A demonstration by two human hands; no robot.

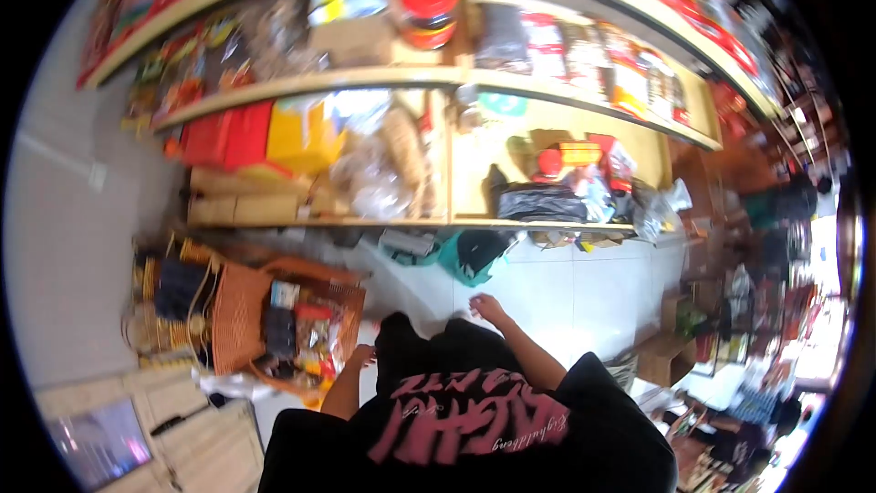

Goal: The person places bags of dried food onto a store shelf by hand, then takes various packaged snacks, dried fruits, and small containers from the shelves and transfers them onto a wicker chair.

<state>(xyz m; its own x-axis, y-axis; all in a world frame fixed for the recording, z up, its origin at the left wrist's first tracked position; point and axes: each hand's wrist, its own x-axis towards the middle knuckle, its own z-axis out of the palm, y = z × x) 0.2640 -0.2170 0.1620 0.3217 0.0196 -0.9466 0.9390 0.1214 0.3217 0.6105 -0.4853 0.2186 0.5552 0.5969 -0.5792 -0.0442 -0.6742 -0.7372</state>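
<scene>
My right hand [485,307] hangs over the pale tiled floor, its fingers loosely apart and nothing visible in them. A teal bag [451,260] with a black item lies on the floor just ahead of it, under the shelf. Close to my body, my left hand [364,355] is lowered at my side; its fingers are small and blurred, so their state is unclear. Left of that hand stands an orange woven basket [239,315] beside several packets and dark items [310,329]. I cannot make out the hand touching any of these.
Ahead is a wooden shelf unit [447,224] with packaged goods, a red-lidded jar [428,14], a yellow box [306,135] and a black plastic bag [540,202]. A cardboard box [664,358] sits at right. Other people [737,447] are at the lower right. A wooden cabinet [214,434] stands lower left.
</scene>
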